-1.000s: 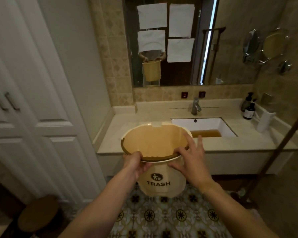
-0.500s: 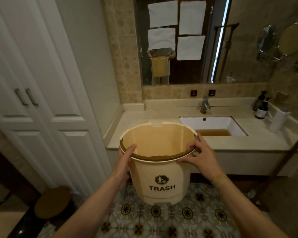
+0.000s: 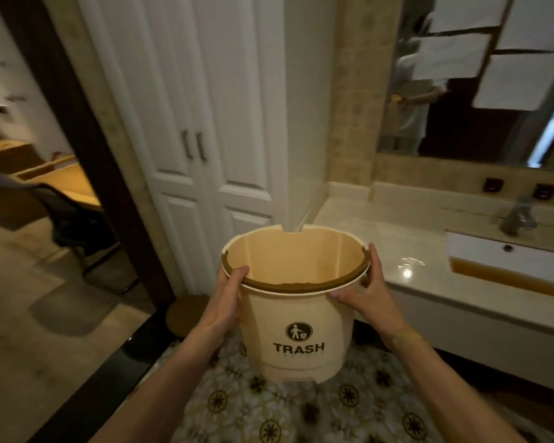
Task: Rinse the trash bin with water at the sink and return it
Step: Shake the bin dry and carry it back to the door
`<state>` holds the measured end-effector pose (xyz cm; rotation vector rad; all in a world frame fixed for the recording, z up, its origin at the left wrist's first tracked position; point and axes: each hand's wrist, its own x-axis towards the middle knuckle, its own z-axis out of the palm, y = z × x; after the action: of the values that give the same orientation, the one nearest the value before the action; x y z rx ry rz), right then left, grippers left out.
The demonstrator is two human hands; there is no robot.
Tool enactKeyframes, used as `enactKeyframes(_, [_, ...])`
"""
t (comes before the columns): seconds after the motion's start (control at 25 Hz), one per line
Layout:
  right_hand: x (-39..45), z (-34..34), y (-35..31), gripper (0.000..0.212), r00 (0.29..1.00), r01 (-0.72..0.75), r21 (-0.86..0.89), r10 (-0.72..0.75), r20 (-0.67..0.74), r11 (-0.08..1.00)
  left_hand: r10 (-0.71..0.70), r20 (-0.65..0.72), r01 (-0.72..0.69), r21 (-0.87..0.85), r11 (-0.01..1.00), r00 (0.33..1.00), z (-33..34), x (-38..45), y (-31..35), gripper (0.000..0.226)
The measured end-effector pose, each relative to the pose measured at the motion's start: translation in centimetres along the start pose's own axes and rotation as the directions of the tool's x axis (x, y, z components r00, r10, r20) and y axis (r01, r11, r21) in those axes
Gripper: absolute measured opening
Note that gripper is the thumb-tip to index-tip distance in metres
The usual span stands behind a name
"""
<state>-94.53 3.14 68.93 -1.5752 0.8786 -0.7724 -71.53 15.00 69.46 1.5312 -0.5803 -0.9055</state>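
Both bare forearms extended forward from bottom of frame. Left hand (image 3: pixel 229 290) clamped on left rim of bin (image 3: pixel 296 318), thumb over edge. Right hand (image 3: pixel 363 287) gripping right rim, fingers up along outside.

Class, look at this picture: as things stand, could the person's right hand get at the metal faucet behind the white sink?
Probably not at once. The right hand grips the rim of the beige plastic trash bin, as does the left hand, and the metal faucet stands far off to the right. Nothing blocks the countertop between them.

trash bin (image 3: pixel 296 318) upright, left hand (image 3: pixel 229 290) and right hand (image 3: pixel 363 287) gripping rim
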Motion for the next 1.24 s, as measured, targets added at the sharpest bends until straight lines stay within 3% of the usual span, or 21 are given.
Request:
enactKeyframes(0.24, [4.4,17.3,-2.5,0.150,0.961,-0.016,0.046,0.003,0.277,0.999,0.014,-0.237,-0.002,0.048,0.999,0.971,-17.3,0.7,-1.1,0.057])
enactKeyframes(0.52, [7.7,33.7,-5.4,0.138,0.876,-0.158,0.129,0.079,0.475,0.979,0.063,-0.349,-0.057,0.027,0.998,0.935,-33.5,3.5,-1.6,0.053])
enactKeyframes(0.68, [11.0,40.7,-5.5,0.077,0.943,-0.240,0.237,0.168,0.287,0.941,0.110,-0.340,-0.088,0.079,0.993,0.934,-38.5,6.7,-1.8,0.055])
enactKeyframes(0.8, [14.5,44.6,-4.8,0.053,0.956,-0.261,0.239,0.215,0.201,0.935,0.134,-0.328,-0.110,0.090,0.990,0.935,-40.8,10.2,-1.3,0.056])
enactKeyframes(1.04, [24.0,49.9,-2.6,0.064,0.906,-0.412,0.251,0.364,0.215,0.876,0.122,-0.284,-0.081,0.150,0.985,0.951,-44.9,19.7,-0.5,0.059])
enactKeyframes(1.24, [30.6,52.9,-3.2,0.064,0.895,-0.441,0.251,0.401,0.196,0.862,0.074,-0.251,-0.041,0.133,0.990,0.965,-47.9,28.3,0.7,0.061])
